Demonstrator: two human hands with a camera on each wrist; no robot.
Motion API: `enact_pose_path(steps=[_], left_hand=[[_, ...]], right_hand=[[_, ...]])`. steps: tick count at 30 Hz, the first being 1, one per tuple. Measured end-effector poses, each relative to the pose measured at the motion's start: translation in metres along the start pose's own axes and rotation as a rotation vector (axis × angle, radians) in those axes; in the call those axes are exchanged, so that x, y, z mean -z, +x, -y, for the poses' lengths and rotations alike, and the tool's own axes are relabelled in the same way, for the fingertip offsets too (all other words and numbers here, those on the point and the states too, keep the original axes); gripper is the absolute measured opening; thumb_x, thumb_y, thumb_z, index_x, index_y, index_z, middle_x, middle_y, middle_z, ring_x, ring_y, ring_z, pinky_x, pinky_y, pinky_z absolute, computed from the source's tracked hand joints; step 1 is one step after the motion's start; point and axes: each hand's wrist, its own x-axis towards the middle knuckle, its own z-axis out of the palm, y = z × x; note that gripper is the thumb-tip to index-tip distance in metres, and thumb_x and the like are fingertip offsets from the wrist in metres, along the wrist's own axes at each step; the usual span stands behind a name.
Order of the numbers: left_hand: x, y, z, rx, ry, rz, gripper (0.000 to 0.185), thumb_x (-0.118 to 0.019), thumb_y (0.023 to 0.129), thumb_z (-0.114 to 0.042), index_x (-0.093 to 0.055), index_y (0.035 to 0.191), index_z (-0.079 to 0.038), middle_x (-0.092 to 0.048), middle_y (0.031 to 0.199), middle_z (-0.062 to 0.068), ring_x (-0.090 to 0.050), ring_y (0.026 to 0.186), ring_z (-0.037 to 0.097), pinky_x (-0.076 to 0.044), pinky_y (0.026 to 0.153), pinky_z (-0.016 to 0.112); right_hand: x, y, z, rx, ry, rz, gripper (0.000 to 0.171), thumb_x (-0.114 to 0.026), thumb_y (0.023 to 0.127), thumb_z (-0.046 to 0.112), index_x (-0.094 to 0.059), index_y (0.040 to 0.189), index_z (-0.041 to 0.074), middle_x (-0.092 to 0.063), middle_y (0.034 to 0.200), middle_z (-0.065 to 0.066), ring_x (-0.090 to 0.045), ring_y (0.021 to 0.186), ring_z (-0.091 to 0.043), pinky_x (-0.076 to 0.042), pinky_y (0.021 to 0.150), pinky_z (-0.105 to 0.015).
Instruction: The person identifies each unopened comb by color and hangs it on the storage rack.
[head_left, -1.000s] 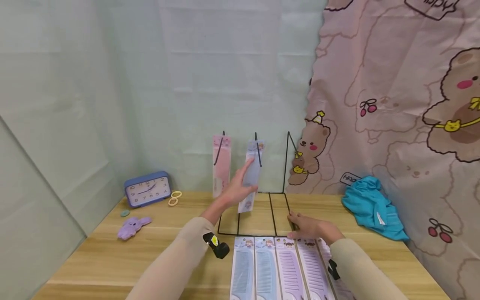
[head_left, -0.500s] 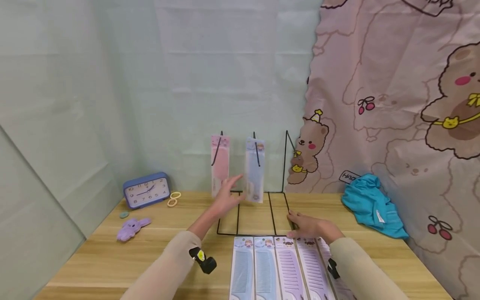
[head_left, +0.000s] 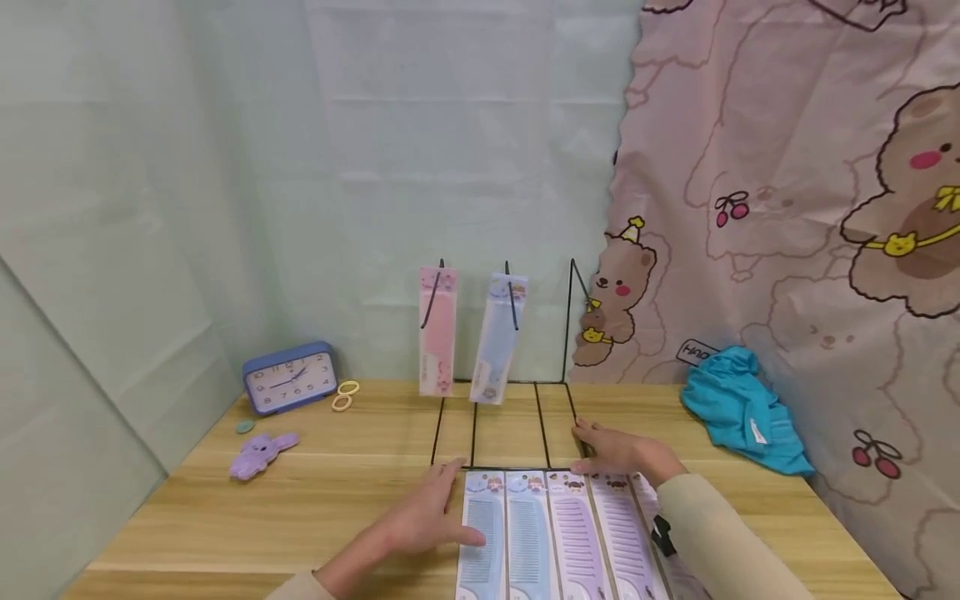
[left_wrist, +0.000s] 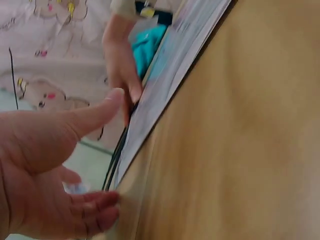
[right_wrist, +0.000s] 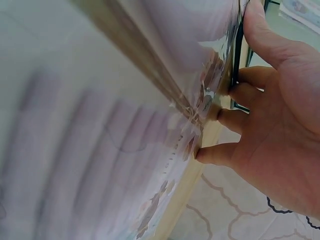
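Note:
A black wire rack [head_left: 567, 333] stands at the back of the wooden table [head_left: 315, 508]. A pink comb pack [head_left: 437, 333] hangs on its left hook. A blue comb pack [head_left: 498, 340] hangs tilted on the middle hook, and the right hook is bare. Several comb packs [head_left: 558, 533] lie side by side at the front edge. My left hand [head_left: 442, 512] lies open beside the leftmost one, thumb on it; the left wrist view shows its fingers [left_wrist: 100, 202] spread at the packs' edge [left_wrist: 170, 70]. My right hand [head_left: 600, 446] rests on the rack's base wire [right_wrist: 239, 55] and the pack tops [right_wrist: 200, 105].
A blue alarm clock [head_left: 290, 377], yellow hair ties [head_left: 346, 396], a small green piece [head_left: 245, 427] and a purple plush toy [head_left: 262, 454] sit at the left. A teal cloth [head_left: 742, 412] lies at the right, by the bear-print curtain [head_left: 787, 208].
My left hand let go of the blue comb pack on the middle hook and dropped to the table beside the leftmost pack. The blue pack now hangs tilted. The right hand stayed put.

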Motion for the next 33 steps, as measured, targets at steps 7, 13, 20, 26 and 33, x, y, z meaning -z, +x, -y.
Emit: enact_pose_path(steps=[7, 13, 20, 26, 33], left_hand=[[-0.018, -0.011, -0.013, 0.066, 0.127, -0.004, 0.130, -0.083, 0.065, -0.066, -0.021, 0.155, 0.004, -0.042, 0.139, 0.033, -0.058, 0.107, 0.039, -0.052, 0.081, 0.054], [-0.027, -0.012, -0.011, 0.064, 0.223, -0.015, 0.136, -0.085, 0.057, -0.071, -0.026, 0.153, 0.004, -0.046, 0.114, 0.013, -0.048, 0.086, 0.021, -0.046, 0.064, 0.034], [-0.013, -0.015, -0.015, 0.030, 0.230, 0.044, 0.115, -0.094, 0.058, -0.049, -0.041, 0.148, 0.002, -0.048, 0.111, 0.013, -0.053, 0.080, 0.019, -0.053, 0.068, 0.037], [0.000, -0.019, -0.014, -0.014, 0.218, 0.063, 0.104, -0.096, 0.055, -0.033, -0.049, 0.141, 0.001, -0.054, 0.105, 0.010, -0.054, 0.080, 0.018, -0.053, 0.071, 0.037], [0.018, -0.028, 0.004, -0.008, -0.157, 0.244, 0.070, -0.088, 0.073, -0.006, -0.056, 0.134, -0.005, -0.057, 0.105, 0.009, -0.057, 0.085, 0.022, -0.053, 0.057, 0.032]], right_hand=[[-0.003, 0.000, -0.001, -0.002, 0.006, 0.001, 0.082, -0.064, 0.096, 0.044, -0.027, 0.158, 0.005, -0.016, 0.164, -0.018, -0.017, 0.149, -0.041, -0.021, 0.116, -0.058], [-0.004, 0.000, 0.002, 0.011, 0.006, 0.000, 0.081, -0.064, 0.096, 0.045, -0.029, 0.157, 0.005, -0.017, 0.165, -0.017, -0.017, 0.149, -0.040, -0.020, 0.116, -0.057], [-0.003, 0.000, 0.001, 0.004, 0.011, -0.001, 0.081, -0.063, 0.096, 0.043, -0.027, 0.158, 0.005, -0.014, 0.165, -0.017, -0.015, 0.149, -0.040, -0.018, 0.117, -0.057], [-0.002, 0.001, -0.002, -0.017, 0.028, -0.009, 0.081, -0.064, 0.096, 0.042, -0.026, 0.158, 0.007, -0.015, 0.164, -0.019, -0.015, 0.149, -0.041, -0.019, 0.117, -0.058], [0.000, 0.000, 0.000, 0.006, 0.025, -0.004, 0.081, -0.064, 0.096, 0.042, -0.027, 0.158, 0.005, -0.014, 0.165, -0.017, -0.013, 0.150, -0.040, -0.017, 0.117, -0.057]])
